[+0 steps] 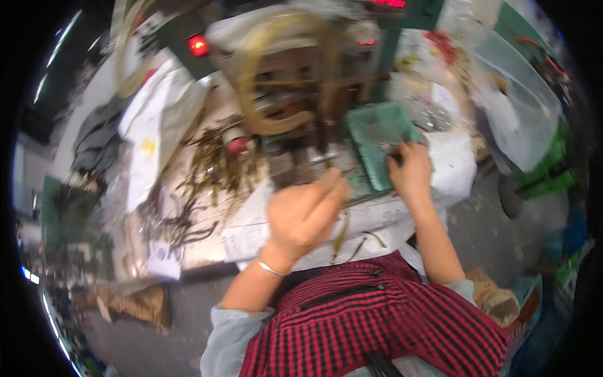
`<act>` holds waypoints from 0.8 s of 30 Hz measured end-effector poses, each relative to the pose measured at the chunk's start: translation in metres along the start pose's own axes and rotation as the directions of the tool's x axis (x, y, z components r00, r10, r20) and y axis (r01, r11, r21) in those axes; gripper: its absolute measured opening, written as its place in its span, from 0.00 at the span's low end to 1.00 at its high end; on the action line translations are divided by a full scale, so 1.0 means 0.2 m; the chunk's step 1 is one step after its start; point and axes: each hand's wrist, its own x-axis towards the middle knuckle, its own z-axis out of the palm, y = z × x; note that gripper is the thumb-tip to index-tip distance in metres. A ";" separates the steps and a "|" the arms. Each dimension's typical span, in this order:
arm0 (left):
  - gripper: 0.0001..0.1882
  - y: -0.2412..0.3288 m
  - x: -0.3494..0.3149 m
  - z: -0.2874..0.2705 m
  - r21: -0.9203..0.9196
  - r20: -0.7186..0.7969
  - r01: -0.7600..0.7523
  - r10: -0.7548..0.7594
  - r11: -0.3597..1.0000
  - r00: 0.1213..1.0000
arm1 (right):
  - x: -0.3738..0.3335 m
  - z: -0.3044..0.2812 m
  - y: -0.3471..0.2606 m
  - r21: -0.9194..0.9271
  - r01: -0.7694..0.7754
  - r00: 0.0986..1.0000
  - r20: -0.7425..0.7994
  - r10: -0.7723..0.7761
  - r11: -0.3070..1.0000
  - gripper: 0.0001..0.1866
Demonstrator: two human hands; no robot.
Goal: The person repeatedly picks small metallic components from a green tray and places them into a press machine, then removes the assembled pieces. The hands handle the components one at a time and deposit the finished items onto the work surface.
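Note:
My left hand [304, 213], with a bracelet at the wrist, reaches to the working area of a bench machine [301, 94]. Its fingers are pressed together, and blur hides what they pinch. An olive strip [341, 235] hangs just below those fingers; whether they hold it is unclear. At the right edge of a shallow green tray [370, 129], my right hand [412, 168] has its fingers curled in. Something small and dark [396, 157] shows at the fingertips. Small pieces lie in the tray, too blurred to name.
Olive strips [217, 157] lie heaped left of the machine beside a red-ended roll [237, 146]. White sheets [251, 229] cover the bench's front edge. A white sack [157, 119] lies at left; a clear plastic bag [515, 100] hangs at right. Yellowish tubing [251, 75] loops before the machine.

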 end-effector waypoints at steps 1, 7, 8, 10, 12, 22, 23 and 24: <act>0.16 0.05 -0.02 -0.03 -0.012 0.016 0.098 -0.098 0.995 0.995 | 0.00 0.01 -0.02 -0.023 0.014 1.000 0.008 -0.014 1.000 0.07; 0.09 -0.07 -0.23 -0.30 0.182 -0.337 0.501 -0.425 0.846 0.840 | -0.04 -0.06 -0.02 0.410 -0.255 0.961 0.004 0.278 0.876 0.05; 0.10 -0.16 -0.20 -0.35 0.332 -0.248 0.471 -0.407 0.817 0.879 | -0.04 -0.06 0.00 0.449 -0.208 0.970 -0.019 0.242 0.869 0.05; 0.07 -0.34 -0.18 -0.35 0.403 -0.183 0.497 -0.465 0.768 0.866 | -0.01 -0.04 -0.01 0.517 -0.098 0.985 -0.074 0.159 0.851 0.06; 0.04 -0.55 -0.25 -0.26 0.561 -0.072 0.498 -0.560 0.661 0.825 | 0.02 -0.05 -0.07 0.525 -0.072 0.989 -0.073 0.129 0.848 0.08; 0.13 -0.95 -0.54 0.01 0.603 -0.077 0.683 -0.823 0.411 0.563 | -0.13 -0.14 0.08 0.324 -0.085 0.969 -0.192 0.154 0.942 0.08; 0.10 -0.91 -0.51 -0.03 0.404 -0.103 0.775 -0.818 0.486 0.566 | -0.16 -0.18 0.12 0.324 -0.134 0.960 -0.192 0.204 0.937 0.08; 0.07 -0.89 -0.51 -0.07 0.335 -0.173 0.721 -0.712 0.607 0.680 | -0.18 -0.20 0.13 0.370 -0.149 0.952 -0.196 0.234 0.917 0.08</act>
